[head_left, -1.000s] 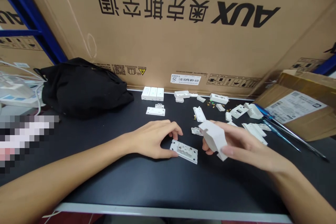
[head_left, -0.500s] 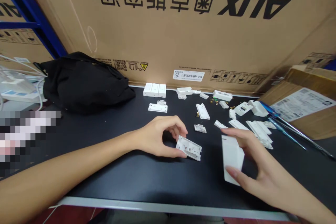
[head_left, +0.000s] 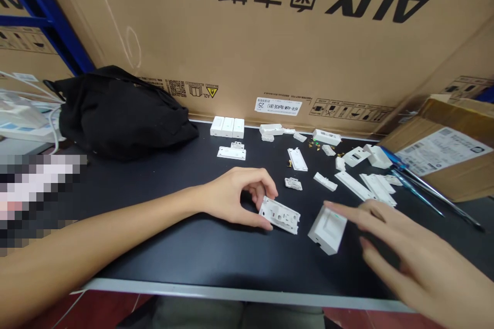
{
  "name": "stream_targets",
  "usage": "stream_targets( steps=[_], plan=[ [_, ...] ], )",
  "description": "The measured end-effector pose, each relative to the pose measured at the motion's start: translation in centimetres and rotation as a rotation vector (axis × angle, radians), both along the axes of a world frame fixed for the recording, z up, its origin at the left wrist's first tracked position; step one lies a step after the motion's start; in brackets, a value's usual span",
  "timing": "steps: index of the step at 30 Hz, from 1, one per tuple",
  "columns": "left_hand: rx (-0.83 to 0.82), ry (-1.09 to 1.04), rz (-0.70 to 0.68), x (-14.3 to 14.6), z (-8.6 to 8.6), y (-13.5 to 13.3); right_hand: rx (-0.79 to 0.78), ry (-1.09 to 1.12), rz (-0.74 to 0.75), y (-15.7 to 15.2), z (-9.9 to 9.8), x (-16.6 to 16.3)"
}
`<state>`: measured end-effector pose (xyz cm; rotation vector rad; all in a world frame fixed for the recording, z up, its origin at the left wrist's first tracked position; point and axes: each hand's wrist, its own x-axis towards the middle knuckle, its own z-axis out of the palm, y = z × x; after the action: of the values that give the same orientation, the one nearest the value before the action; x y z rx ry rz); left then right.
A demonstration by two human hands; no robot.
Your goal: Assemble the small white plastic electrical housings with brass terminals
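Observation:
My left hand [head_left: 241, 198] is closed on one end of a white plastic base plate [head_left: 281, 215], thumb in front and fingers behind. The plate's molded inner side, with small slots and ribs, faces up. Right of it, a white plastic housing [head_left: 329, 230] rests on the black table, with a shallow recess on top and a small notch in its near end. My right hand [head_left: 401, 252] is open beside that housing. Its index fingertip is at the housing's upper corner; whether it touches I cannot tell. The thumb stands apart from the housing.
Behind my hands lie a small latticed white part [head_left: 293, 183], a white strip [head_left: 325, 181] and several long white plates [head_left: 355, 185]. Screwdrivers [head_left: 420, 193] lie at right by a carton [head_left: 443, 149]. Three white boxes [head_left: 227, 127] stand near a black bag [head_left: 123, 113]. A large carton [head_left: 231, 51] walls the back.
My right hand has let go of the white housing, which now rests on the table, turned over. That hand has opened and shifted right. My left hand still holds the base plate.

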<state>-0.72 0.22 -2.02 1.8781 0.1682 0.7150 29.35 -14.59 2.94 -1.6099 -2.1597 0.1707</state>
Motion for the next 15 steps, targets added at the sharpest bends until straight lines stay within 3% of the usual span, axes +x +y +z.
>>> stream_targets(
  steps=[3, 5, 10, 15],
  plan=[
    [-0.035, 0.029, -0.018, 0.0, 0.1, 0.0, -0.090, -0.206, 0.141, 0.2, -0.4, 0.6],
    [-0.060, 0.029, -0.019, 0.0, 0.2, 0.0, -0.107, -0.209, 0.151, 0.5, -0.6, 0.8],
    [-0.130, 0.000, -0.020, 0.1, 0.4, -0.3, -0.060, -0.012, 0.095, 0.6, -0.6, -0.3],
    [-0.153, -0.014, -0.012, 0.4, 0.5, -0.7, 0.031, 0.128, 0.064, 0.8, -1.1, -4.4]
  ],
)
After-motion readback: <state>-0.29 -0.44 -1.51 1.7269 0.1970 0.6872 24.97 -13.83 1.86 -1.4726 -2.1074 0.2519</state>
